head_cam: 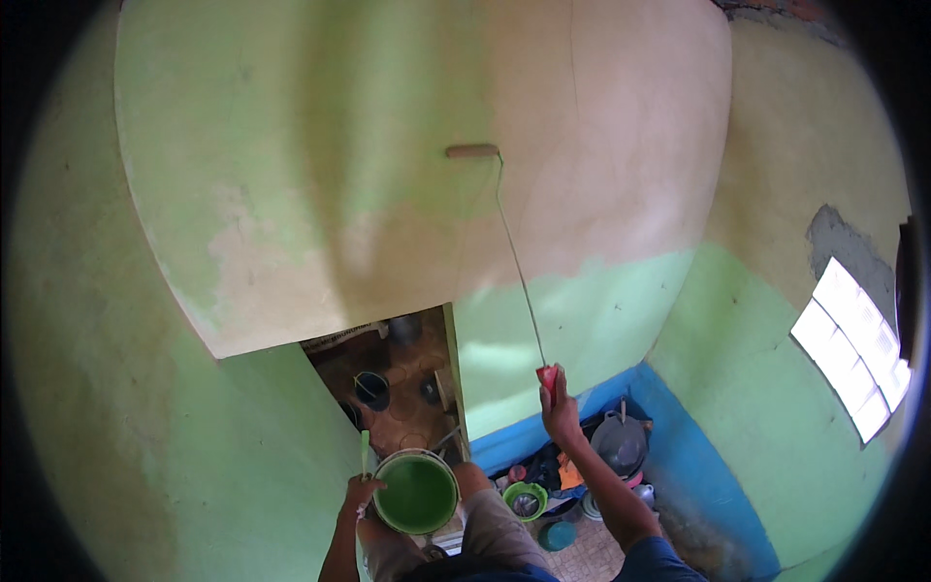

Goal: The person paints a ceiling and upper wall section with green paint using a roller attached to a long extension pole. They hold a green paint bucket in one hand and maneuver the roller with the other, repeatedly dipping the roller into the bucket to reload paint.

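Observation:
My right hand [559, 415] grips the red handle [549, 382] of a paint roller, whose long thin wire frame reaches up to the roller sleeve [473, 151]. The sleeve lies against the wall [407, 247], at the border between green paint and a pale pinkish surface. Low in front of my body, my left hand [361, 491] holds the rim of a bucket of green paint [416, 493]. A light green, flat stick-like handle [365, 447] stands up beside that hand; whether the fingers also hold it cannot be told.
Below the wall, a doorway [407, 378] shows a brown floor with containers. Pots, a dark wok-like pan [618, 444], a green basin [525, 500] and a teal container [558, 536] crowd the corner at lower right. A bright window [854, 349] is in the right wall.

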The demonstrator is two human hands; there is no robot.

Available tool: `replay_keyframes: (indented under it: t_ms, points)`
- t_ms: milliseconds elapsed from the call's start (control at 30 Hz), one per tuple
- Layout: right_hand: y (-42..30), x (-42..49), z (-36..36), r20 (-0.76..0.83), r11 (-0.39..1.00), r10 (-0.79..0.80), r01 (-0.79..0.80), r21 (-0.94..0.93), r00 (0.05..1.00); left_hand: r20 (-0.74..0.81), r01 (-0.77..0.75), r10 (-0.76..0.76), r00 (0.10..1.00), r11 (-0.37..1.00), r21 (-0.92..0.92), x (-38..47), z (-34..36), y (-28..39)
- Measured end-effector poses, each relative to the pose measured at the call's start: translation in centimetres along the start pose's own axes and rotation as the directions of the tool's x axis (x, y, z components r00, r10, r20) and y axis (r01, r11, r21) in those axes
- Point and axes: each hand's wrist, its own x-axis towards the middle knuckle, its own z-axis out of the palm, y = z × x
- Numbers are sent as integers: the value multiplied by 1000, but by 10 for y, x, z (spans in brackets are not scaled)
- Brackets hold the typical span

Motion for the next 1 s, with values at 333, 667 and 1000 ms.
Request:
replay_keyframes:
  t_ms: [333, 667, 1000]
  points:
    - [-31, 50, -13, 5, 999, 21, -20, -45, 1000, -54, 31, -34, 998, 998, -49, -7, 1, 5]
    - [-79, 73, -28, -8, 999, 37, -37, -16, 999, -2, 123, -123, 992, 992, -12, -10, -3, 7]
    - [-76, 74, -19, 26, 997, 65, -64, -31, 998, -11, 104, -104, 995, 995, -12, -10, -4, 6]
